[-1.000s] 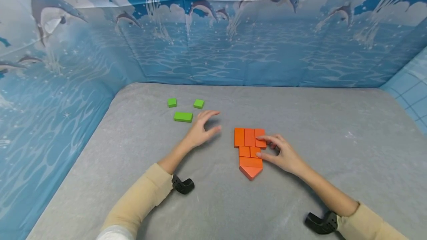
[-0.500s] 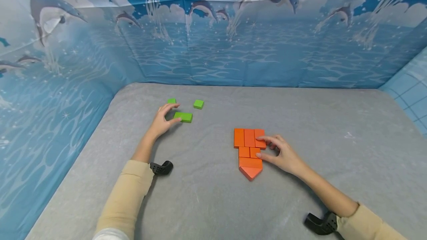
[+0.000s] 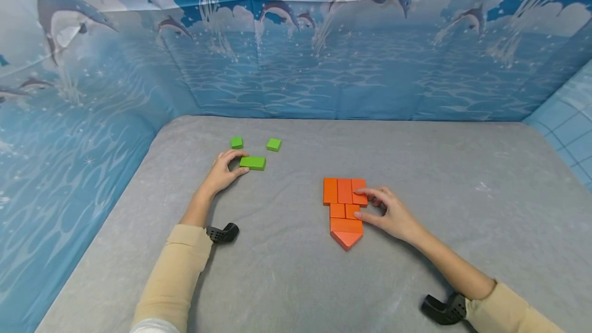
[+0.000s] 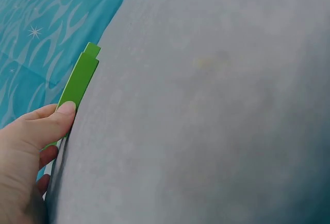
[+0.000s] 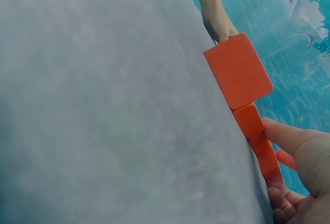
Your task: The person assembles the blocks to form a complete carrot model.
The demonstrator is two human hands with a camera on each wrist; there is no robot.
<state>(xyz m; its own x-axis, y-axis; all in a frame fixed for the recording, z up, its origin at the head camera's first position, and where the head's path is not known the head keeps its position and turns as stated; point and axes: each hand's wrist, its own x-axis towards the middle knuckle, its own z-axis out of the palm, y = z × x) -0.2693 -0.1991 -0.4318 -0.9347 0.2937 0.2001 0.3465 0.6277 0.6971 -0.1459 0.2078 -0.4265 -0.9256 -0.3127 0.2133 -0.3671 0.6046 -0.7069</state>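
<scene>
In the head view, my left hand (image 3: 224, 173) has its thumb and index finger around the left end of a green rectangular block (image 3: 254, 163). The left wrist view shows the thumb pressed on the near side of that green block (image 4: 78, 82). My right hand (image 3: 392, 215) touches the right side of flat-laid orange blocks (image 3: 344, 190), its index finger on the top right block and its thumb at a small square block (image 3: 352, 211). Beneath the squares lie an orange bar (image 3: 346, 225) and an orange triangle (image 3: 347, 239) pointing toward me.
Two small green blocks, one on the left (image 3: 237, 142) and one on the right (image 3: 274, 145), sit behind the green rectangle. Grey cloth (image 3: 416, 158) covers the table. A blue dolphin-print curtain (image 3: 296, 66) borders the back and sides.
My left hand has moved left from beside the orange blocks to the green rectangular block, and its fingers have closed around the left end. The right hand has stayed put.
</scene>
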